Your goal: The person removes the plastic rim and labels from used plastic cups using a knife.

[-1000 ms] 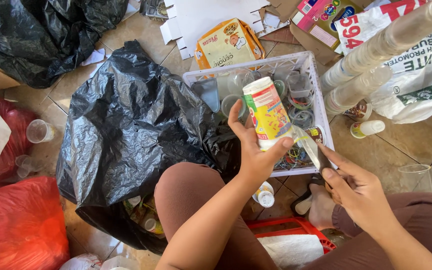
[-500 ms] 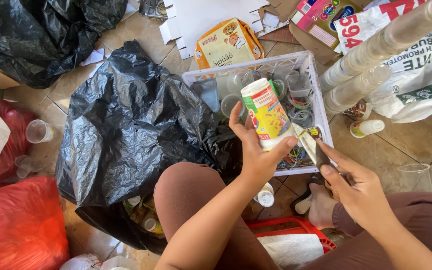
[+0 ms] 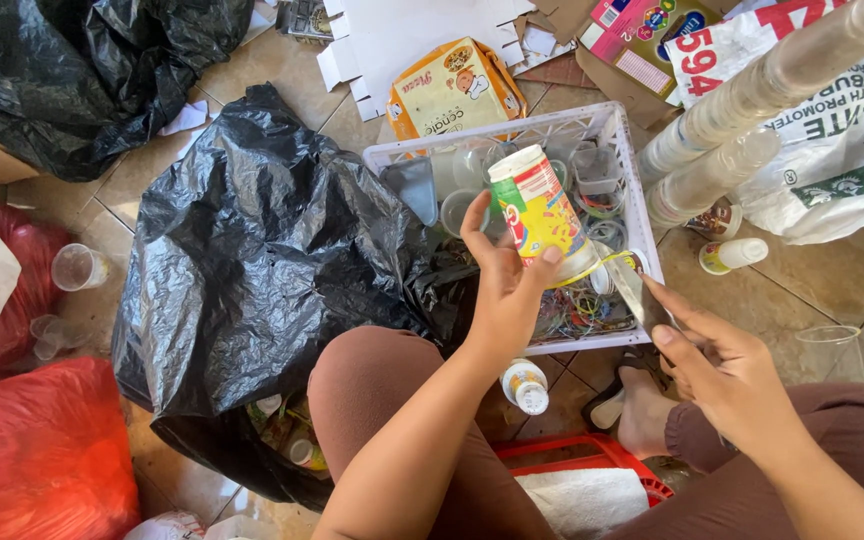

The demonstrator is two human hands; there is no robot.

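Cutting the label: left hand (image 3: 500,300) grips the cup (image 3: 540,215), right hand (image 3: 727,365) pinches the blade (image 3: 630,292); slice slowly next.

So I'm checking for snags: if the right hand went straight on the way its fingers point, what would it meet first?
Probably the yellow strip hanging off the cup, just ahead of the right hand's blade; depth is unclear.

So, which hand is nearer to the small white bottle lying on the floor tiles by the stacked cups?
Right. The right hand is below the small white bottle, apart from it; the left hand is farther, across the white basket, holding a printed cup.
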